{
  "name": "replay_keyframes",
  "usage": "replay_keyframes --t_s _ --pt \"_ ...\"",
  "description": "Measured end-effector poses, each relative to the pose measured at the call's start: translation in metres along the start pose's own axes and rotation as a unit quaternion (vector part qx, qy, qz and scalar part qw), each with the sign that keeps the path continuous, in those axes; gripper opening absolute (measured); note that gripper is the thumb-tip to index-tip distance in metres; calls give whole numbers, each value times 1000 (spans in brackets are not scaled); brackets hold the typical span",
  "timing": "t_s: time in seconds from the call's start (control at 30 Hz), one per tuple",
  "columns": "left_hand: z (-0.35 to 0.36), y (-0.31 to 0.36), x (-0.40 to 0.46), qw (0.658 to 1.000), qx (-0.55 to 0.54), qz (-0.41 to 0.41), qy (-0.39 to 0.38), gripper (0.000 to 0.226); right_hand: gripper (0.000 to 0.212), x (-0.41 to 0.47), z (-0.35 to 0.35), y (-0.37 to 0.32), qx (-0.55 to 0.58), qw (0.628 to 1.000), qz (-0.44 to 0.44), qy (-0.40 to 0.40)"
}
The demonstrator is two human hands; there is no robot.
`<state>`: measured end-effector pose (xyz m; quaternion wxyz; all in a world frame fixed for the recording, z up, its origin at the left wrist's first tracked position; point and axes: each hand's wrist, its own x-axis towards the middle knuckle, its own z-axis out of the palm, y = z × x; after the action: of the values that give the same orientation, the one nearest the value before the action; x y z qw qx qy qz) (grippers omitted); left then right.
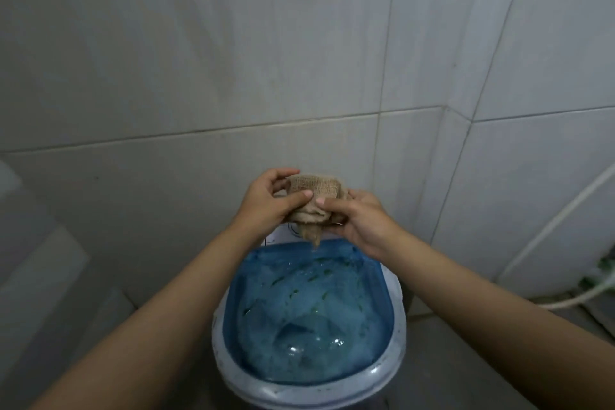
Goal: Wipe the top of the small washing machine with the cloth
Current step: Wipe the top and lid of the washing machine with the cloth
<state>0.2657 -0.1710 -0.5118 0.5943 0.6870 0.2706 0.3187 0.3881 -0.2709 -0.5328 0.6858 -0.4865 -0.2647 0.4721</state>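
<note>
A small washing machine [397, 306] with a white body and a blue see-through lid [309, 316] stands below me, lid shut and wet with streaks. Above its far end I hold a beige woven cloth [312, 188] bunched between both hands, a damp corner hanging down toward the lid. My left hand [269, 201] grips the cloth's left side with thumb and fingers. My right hand [361, 221] pinches its right side. The cloth is lifted clear of the lid. The machine's control panel is mostly hidden behind my hands.
Grey-white tiled walls [233, 60] close in behind and to the right of the machine. A white hose [562, 216] runs down the right wall to the floor. A pale ledge [40, 263] sits at the left.
</note>
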Motion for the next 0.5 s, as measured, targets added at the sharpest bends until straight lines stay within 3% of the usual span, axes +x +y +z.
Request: replay_keyframes --t_s 0.1,0.2,0.33,0.43,0.5 --pt "2 15 -27 1000 2 -14 -14 20 15 -30 5 -9 50 999 -11 1" --pt "4 24 -56 999 -11 -36 -9 7 13 -64 14 -17 3 1000 -23 2" --pt "3 32 -81 997 -46 -49 31 17 34 -95 31 -16 -54 996 -61 -34" --pt "2 32 -93 997 -43 -35 48 23 55 -100 47 -7 -71 994 -81 7" --pt "-1 30 -99 997 -31 -24 64 20 37 -96 56 -2 -63 993 -87 53"
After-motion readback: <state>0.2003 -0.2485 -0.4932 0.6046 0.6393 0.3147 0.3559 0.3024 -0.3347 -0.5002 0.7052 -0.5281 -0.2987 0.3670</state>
